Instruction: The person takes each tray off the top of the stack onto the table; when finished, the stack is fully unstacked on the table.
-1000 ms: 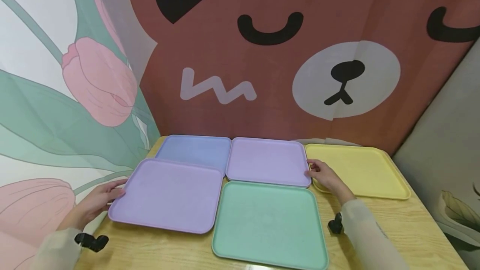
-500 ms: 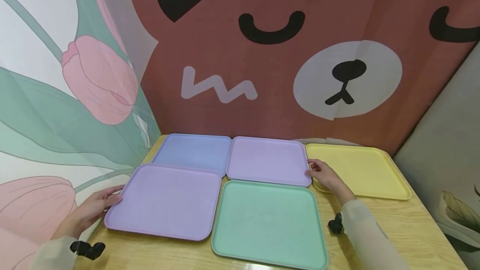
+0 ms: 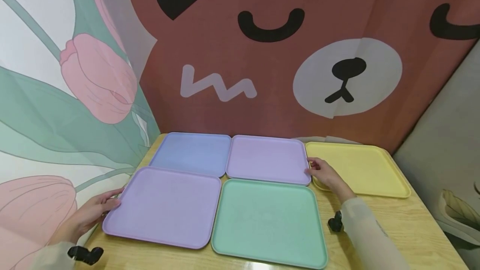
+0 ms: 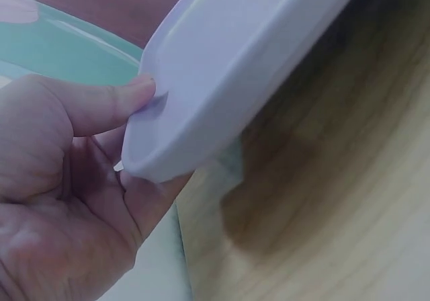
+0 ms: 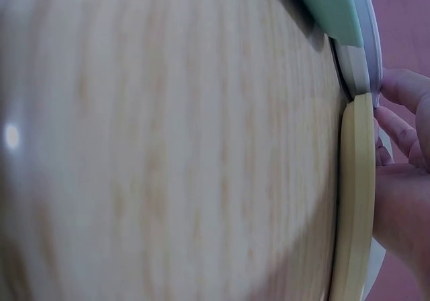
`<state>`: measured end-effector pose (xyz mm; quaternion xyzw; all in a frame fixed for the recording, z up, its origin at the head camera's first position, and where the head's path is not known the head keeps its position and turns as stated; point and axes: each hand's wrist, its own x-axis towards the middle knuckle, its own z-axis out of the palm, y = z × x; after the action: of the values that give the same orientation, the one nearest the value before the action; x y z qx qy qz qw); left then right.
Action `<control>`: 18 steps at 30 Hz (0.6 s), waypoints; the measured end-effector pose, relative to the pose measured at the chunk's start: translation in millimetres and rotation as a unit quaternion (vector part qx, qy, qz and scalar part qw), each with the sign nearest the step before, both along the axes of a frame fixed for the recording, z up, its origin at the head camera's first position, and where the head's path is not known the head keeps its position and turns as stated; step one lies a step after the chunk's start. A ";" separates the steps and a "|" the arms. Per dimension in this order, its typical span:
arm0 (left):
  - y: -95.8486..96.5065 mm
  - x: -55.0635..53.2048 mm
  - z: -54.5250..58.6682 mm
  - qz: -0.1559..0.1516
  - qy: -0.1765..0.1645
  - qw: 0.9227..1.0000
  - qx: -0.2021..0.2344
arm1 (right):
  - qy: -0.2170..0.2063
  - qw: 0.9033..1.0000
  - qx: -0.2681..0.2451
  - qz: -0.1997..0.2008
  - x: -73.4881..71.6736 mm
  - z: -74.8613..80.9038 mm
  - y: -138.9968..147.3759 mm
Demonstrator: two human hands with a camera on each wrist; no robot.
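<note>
My left hand (image 3: 90, 213) holds a light purple tray (image 3: 165, 207) by its left edge, thumb on top of the rim and fingers underneath. In the left wrist view this tray (image 4: 222, 79) is raised over the wood, with a shadow beneath. A second purple tray (image 3: 268, 159) lies at the back middle. My right hand (image 3: 328, 176) touches its right edge with the fingertips, over the near left corner of a yellow tray (image 3: 360, 170). In the right wrist view the fingers (image 5: 403, 86) are right at the purple rim.
A blue tray (image 3: 191, 153) lies at the back left, behind the held tray. The green tray (image 3: 270, 222) sits at the front middle, beside it. All are on a wooden table (image 3: 420, 228) against a wall hanging (image 3: 210, 116) with a bear print.
My left hand has brought the held purple tray down and toward me, a little leftward, uncovering more of the blue tray. The right hand has stayed at the back purple tray's edge.
</note>
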<state>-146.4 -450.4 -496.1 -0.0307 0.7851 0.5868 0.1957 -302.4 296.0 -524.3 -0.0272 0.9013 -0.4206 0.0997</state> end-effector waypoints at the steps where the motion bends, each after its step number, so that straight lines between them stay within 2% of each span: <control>1: -0.1 0.7 0.2 -0.002 -0.003 1.000 0.004 | 0.000 1.000 0.000 0.001 0.1 0.3 -0.3; 5: 1.8 3.2 1.1 0.008 -0.017 1.000 -0.005 | -0.004 1.000 -0.001 0.003 0.6 1.4 -0.7; 11: 7.7 3.1 0.7 0.040 -0.028 0.997 -0.055 | -0.004 1.000 -0.004 0.003 0.5 3.5 -1.8; 15: 13.9 -0.2 2.4 0.034 -0.024 0.993 -0.114 | -0.002 1.000 -0.003 0.001 1.0 3.4 -1.8; 18: 18.3 -4.5 4.7 0.018 -0.006 0.981 -0.194 | -0.001 1.000 -0.001 0.001 2.0 2.4 -1.5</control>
<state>-150.9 -432.1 -491.4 -0.0860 0.8823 0.4264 0.1799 -300.5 294.6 -521.9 -0.0273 0.9009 -0.4213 0.1008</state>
